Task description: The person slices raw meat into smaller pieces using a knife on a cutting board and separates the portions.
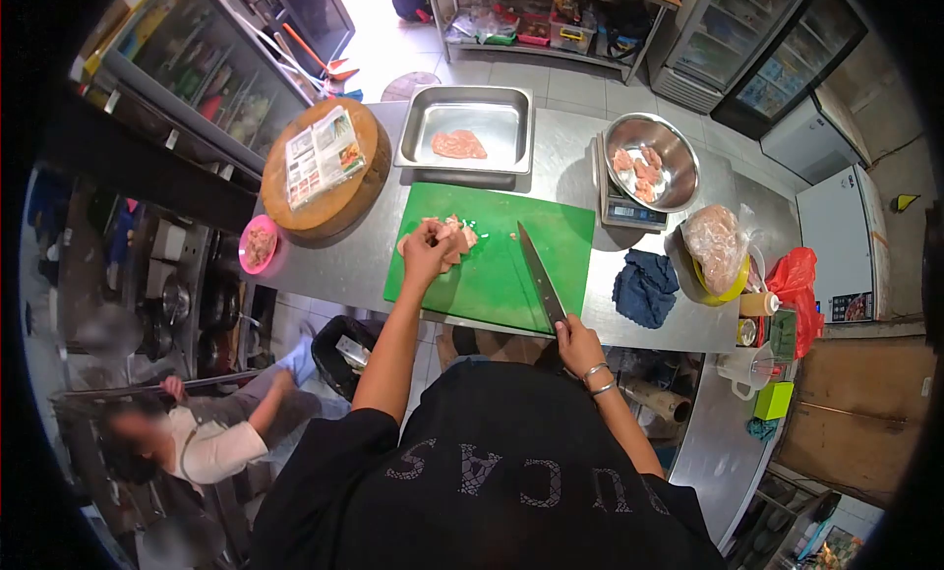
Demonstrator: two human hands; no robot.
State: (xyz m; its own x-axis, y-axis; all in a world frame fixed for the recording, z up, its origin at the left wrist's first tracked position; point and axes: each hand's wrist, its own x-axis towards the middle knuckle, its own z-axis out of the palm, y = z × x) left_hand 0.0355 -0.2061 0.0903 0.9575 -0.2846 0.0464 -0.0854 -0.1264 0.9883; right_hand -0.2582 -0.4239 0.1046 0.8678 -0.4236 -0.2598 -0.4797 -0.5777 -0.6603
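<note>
My right hand (pixel 578 346) grips the handle of a long kitchen knife (pixel 540 277). Its blade lies over the right half of a green cutting board (pixel 492 295), tip pointing away from me. On the board's left side, my left hand (pixel 427 253) has its fingers curled down onto pieces of raw chicken (pixel 460 238); the fingertips are partly hidden. A flat slice of raw meat (pixel 458 144) lies in a steel tray (pixel 522 127) behind the board. More raw pieces (pixel 646 174) sit in a steel bowl (pixel 680 143) on a digital scale (pixel 629 214).
Left of the tray, a round wooden block (pixel 369 181) bears a printed sheet (pixel 324 157). A pink bowl (pixel 261 245) stands at the table's left edge. Right of the board are a dark blue cloth (pixel 645 289) and a bag of meat (pixel 716 238). Another person (pixel 221 422) is at lower left.
</note>
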